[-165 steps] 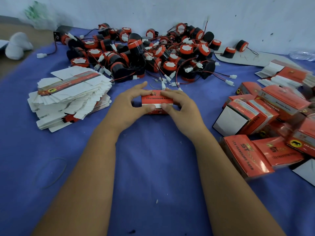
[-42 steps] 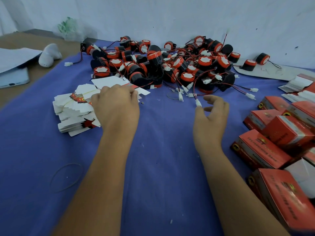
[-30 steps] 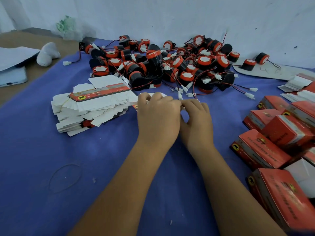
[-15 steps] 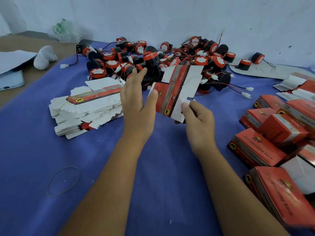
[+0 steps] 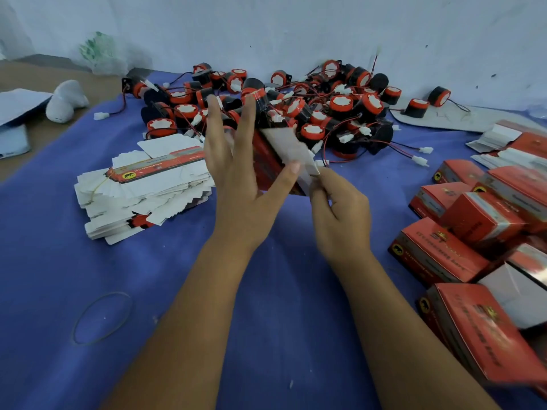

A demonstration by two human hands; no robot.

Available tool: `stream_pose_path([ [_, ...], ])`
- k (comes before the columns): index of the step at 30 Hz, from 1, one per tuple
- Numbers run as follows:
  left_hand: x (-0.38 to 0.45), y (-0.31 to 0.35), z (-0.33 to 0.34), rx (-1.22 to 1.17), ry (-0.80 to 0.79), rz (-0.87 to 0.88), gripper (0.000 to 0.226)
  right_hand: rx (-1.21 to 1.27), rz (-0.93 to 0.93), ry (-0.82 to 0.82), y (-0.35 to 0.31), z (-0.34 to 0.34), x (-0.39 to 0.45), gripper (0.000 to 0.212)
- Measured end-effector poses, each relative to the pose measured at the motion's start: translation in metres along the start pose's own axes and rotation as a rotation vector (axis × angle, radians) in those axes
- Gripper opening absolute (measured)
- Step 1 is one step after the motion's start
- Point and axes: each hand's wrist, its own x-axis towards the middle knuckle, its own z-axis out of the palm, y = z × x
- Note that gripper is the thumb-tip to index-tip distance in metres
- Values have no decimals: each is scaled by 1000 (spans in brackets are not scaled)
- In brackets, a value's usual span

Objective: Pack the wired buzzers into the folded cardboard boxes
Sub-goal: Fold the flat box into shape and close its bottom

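We are holding a box blank (image 5: 278,156) up off the blue cloth (image 5: 266,291), just in front of the heap of buzzers (image 5: 284,113). Our left hand (image 5: 245,184) is lying against the blank's red printed side with its fingers straight and spread, the thumb reaching across the near edge. Our right hand (image 5: 340,211) is pinching the blank's lower white flap between thumb and curled fingers. The blank is standing on edge and partly opened, its white inner face turning toward the right hand; motion blur is hiding how far it is folded.

The buzzers, black drums with red caps and red and black wires ending in white plugs, are lying piled behind the blank, against the white wall (image 5: 296,31). To the left of the blank, a stack of flat blanks (image 5: 142,184) is resting on the cloth, a yellow rubber band around it. Well to the right of the blank, folded red boxes (image 5: 473,232) are crowding the cloth's edge, some upright, some tipped over. More flat blanks (image 5: 509,146) are lying behind those boxes. Near the left forearm, well in front of the stack, a loose rubber band (image 5: 102,318) is lying on the cloth. Far to the left of the buzzers, a white object (image 5: 63,100) is sitting on the brown floor.
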Motion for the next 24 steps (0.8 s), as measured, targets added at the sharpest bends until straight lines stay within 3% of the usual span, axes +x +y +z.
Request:
stream_pose_path([
  [4,-1,1,0,161,-48,141,65,-85,-13,-3,3,-3,0,19],
  [10,-5,10,1,256,-84,150,42,228,302,-71,4,-10,5,28],
  [15,-8,13,3,217,-60,147,28,331,434,-161,4,-12,9,26],
  [22,-6,11,4,68,-18,168,21,284,367,-264,3,-16,9,15],
  [24,-5,11,3,85,-27,197,23,280,345,-211,4,-15,9,17],
])
